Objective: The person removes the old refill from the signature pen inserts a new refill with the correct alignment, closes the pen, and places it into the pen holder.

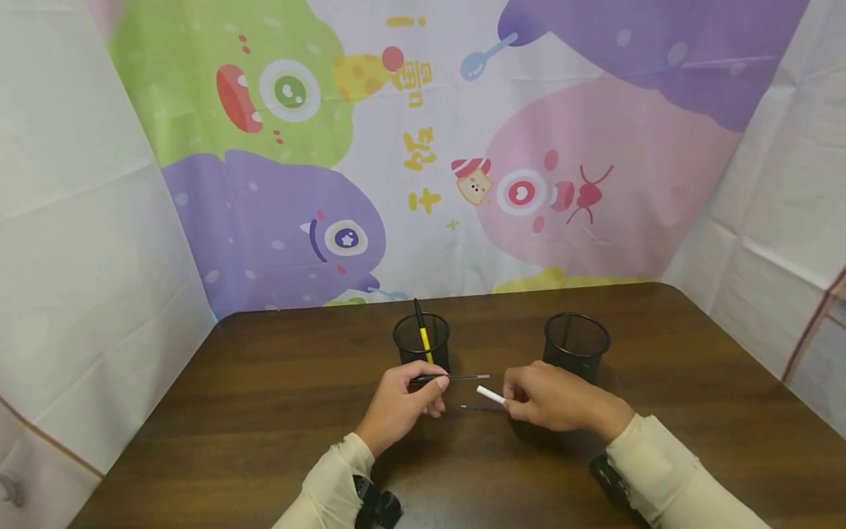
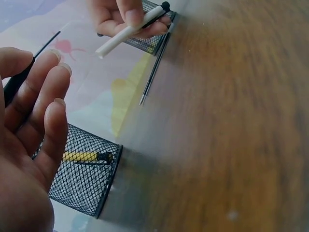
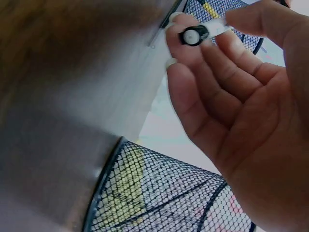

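My left hand (image 1: 403,400) pinches a dark pen piece (image 2: 18,79) between thumb and fingers. A thin rod with a pale end (image 1: 472,377) sticks out of it to the right. Facing it, my right hand (image 1: 558,398) holds a white pen barrel (image 1: 490,395), whose other end carries a black cap and clip (image 2: 164,7). The barrel and the rod are apart. A slim dark pen refill (image 2: 153,73) lies on the table below the right hand, partly hidden by it in the head view.
Behind the left hand stands a black mesh pen cup (image 1: 395,339) with a yellow and black pen (image 1: 424,339) in it. Another mesh cup (image 1: 576,358) stands behind the right hand. The brown table (image 1: 277,397) ends at a printed cloth backdrop (image 1: 423,250).
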Demonstrator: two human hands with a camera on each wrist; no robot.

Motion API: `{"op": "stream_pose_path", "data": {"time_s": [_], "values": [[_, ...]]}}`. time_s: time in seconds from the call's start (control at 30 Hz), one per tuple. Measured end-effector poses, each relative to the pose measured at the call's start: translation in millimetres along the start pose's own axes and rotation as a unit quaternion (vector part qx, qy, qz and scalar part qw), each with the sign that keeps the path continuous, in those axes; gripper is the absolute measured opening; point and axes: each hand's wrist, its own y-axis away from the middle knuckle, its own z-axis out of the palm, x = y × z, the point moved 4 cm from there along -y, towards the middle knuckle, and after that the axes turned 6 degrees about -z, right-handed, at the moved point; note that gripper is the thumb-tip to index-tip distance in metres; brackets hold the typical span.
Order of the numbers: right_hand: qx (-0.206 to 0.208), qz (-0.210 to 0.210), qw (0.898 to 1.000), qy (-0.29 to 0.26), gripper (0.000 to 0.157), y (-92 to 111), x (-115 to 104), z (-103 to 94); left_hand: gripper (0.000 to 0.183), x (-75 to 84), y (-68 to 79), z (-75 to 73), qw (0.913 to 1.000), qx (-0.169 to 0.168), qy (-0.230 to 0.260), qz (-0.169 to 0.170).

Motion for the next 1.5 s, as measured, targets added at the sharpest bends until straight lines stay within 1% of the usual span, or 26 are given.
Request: {"op": "stream_pose_path", "data": {"time_s": [0.3, 0.6, 0.8, 0.97, 1.2, 1.43, 1.5], "values": [[0.022, -0.002, 0.999, -0.042, 0.011, -3.2, 3.2, -1.6, 0.026, -0.3, 0.0, -1.5, 1.0000, 0.001, -0.001, 0.007], [0.031, -0.003, 0.997, -0.075, 0.006, -3.7, 6.3, -2.4, 0.025, 0.0, 0.4, -2.0, 1.0000, 0.000, -0.003, 0.006], [0.053, 0.009, 0.996, -0.075, 0.011, -2.3, 8.8, -6.4, 0.026, -0.3, -0.8, -1.2, 1.0000, 0.000, -0.003, 0.004], [0.070, 0.019, 0.994, -0.076, 0.013, -2.0, 10.3, -10.0, 0.026, 1.0, -1.6, -0.7, 0.9999, 0.000, 0.000, 0.014], [0.082, 0.016, 0.994, -0.073, 0.011, -2.1, 11.1, -13.3, 0.026, 0.7, -1.7, -0.5, 0.9999, 0.000, -0.003, 0.011], [0.098, 0.022, 0.990, -0.097, 0.011, -0.6, 13.1, -12.3, 0.026, 0.8, -0.9, -1.1, 0.9999, -0.001, 0.001, 0.010], [0.109, 0.024, 0.988, -0.105, 0.011, -0.3, 12.6, -12.1, 0.026, 0.0, 0.2, -1.5, 1.0000, -0.002, -0.002, 0.008]]}}
